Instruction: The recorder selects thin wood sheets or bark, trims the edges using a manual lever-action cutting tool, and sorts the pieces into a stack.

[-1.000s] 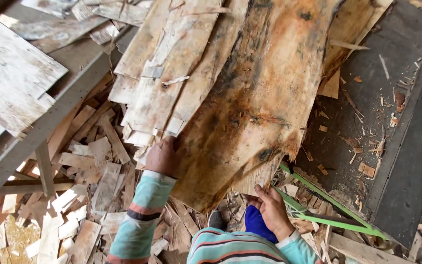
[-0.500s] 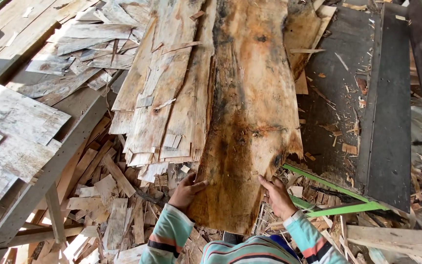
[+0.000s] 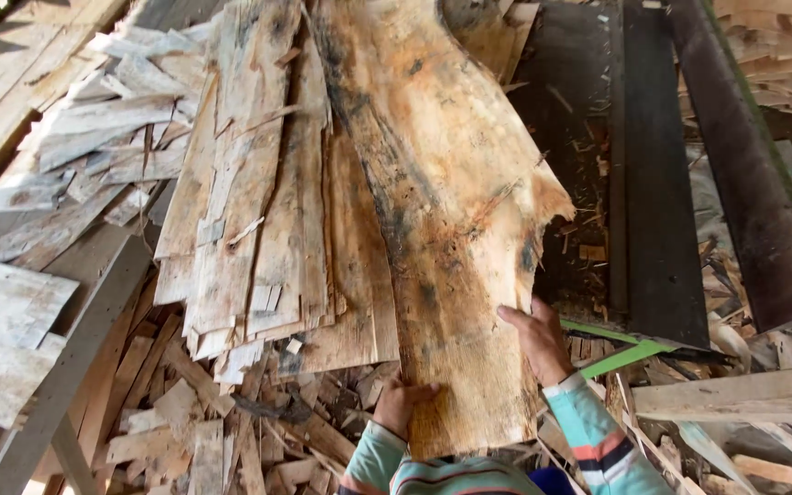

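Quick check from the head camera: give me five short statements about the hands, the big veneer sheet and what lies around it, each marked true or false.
1. Both hands grip the near end of the large wood sheet. True: left hand, right hand.
2. The sheet is painted blue. False: it is bare tan wood with dark stains.
3. A stack of thinner sheets lies left of it. True.
4. The green bar is left of the left hand. False: it is right of the right hand.
5. Wood scraps litter the ground below. True.

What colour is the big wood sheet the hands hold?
The wood sheet is pale orange-tan with dark streaks, in the head view.
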